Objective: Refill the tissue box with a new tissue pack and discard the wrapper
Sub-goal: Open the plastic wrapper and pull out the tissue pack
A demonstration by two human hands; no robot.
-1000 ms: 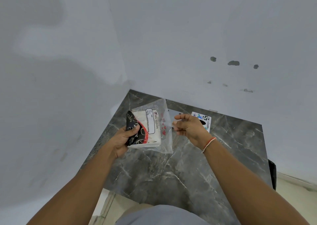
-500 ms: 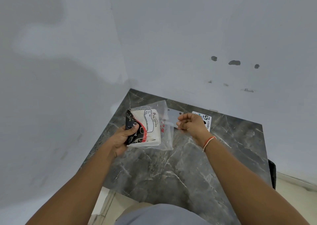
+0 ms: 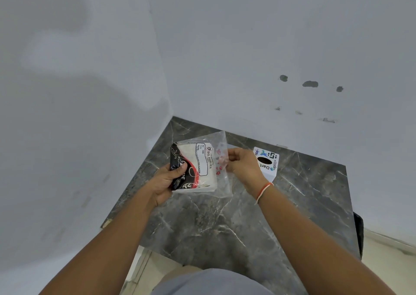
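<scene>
Holding the tissue pack [image 3: 198, 167] up over the marble tabletop [image 3: 225, 227], roughly at frame centre. I read it as light and squashy, w/ a thin clear wrapper [image 3: 221, 159] that looks slick and crinkly, prob. easy to tear and easy to lose grip on. Best hold, I'd say: pinch the loose film at the pack's 3 o'clock end, squeeze the tissue block itself at 9. Left hand [image 3: 167, 180] is wrapped around the pack's 9 o'clock end, thumb on top, fingers underneath. Right hand [image 3: 244, 166] is closed narrow, fingertips pinching the empty wrapper flap. Tissue box [image 3: 269, 162] sits on the table at 3 o'clock, just beyond my right hand, oval slot up.
</scene>
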